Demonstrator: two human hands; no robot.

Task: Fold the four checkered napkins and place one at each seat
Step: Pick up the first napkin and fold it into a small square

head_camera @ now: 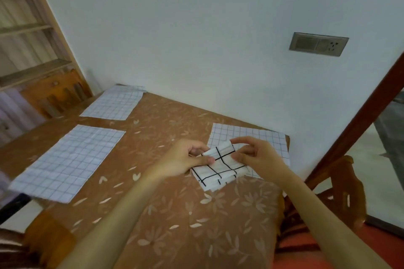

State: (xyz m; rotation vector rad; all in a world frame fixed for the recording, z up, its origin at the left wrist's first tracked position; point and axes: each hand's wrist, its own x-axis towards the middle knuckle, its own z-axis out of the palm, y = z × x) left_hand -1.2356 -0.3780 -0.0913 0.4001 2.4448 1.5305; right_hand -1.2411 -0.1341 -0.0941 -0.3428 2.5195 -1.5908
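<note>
A small white napkin with bold black check lines (218, 168) is folded into a thick packet and held just above the table. My left hand (185, 159) pinches its left edge, thumb on top. My right hand (255, 155) grips its upper right corner. Beneath it lies a white placemat with a fine grid (262, 135) at the table's right end. Two more such fine-grid mats lie flat: one (67, 164) at the left and one (113, 102) at the far left corner.
The table (175, 214) wears a brown cloth with pale leaf prints and stands against a white wall. A wooden chair (341, 192) stands at the right, another chair back (59, 98) at the far left. A dark wooden door frame (360, 116) slants at right.
</note>
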